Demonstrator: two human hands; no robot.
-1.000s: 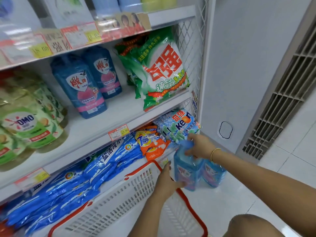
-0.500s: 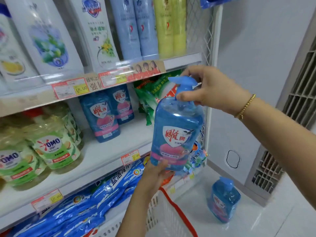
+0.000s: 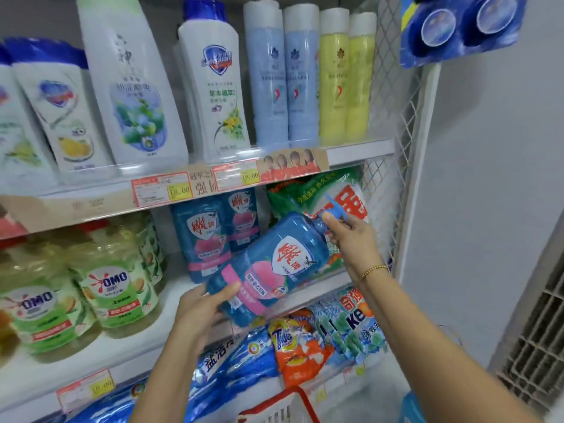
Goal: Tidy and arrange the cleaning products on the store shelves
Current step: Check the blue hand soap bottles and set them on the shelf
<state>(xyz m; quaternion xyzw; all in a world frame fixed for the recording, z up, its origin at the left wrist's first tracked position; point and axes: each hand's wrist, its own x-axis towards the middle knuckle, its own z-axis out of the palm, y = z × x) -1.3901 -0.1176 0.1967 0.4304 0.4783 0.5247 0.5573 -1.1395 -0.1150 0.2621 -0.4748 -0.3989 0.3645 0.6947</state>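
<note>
A blue pump bottle [image 3: 274, 264] with a pink and white label lies tilted in both my hands, its pump pointing up and right, in front of the middle shelf [image 3: 128, 340]. My left hand [image 3: 201, 312] grips its base from below. My right hand [image 3: 351, 239] holds its neck just under the pump head. Two matching blue bottles [image 3: 210, 236] stand upright at the back of that shelf, right behind the held one. A green and white detergent bag [image 3: 323, 196] leans beside them on the right.
Green OMO bottles [image 3: 113, 288] fill the shelf's left part. Tall white, pale blue and yellow bottles [image 3: 308, 77] line the shelf above. Detergent bags [image 3: 302, 346] lie on the lower shelf. A white basket with a red rim [image 3: 280, 407] sits below. A wire side panel [image 3: 396, 123] closes the shelf's right end.
The bottle went from the floor by the basket up to shelf height, and has now tipped from upright onto a slant towards the middle shelf. My view has risen.
</note>
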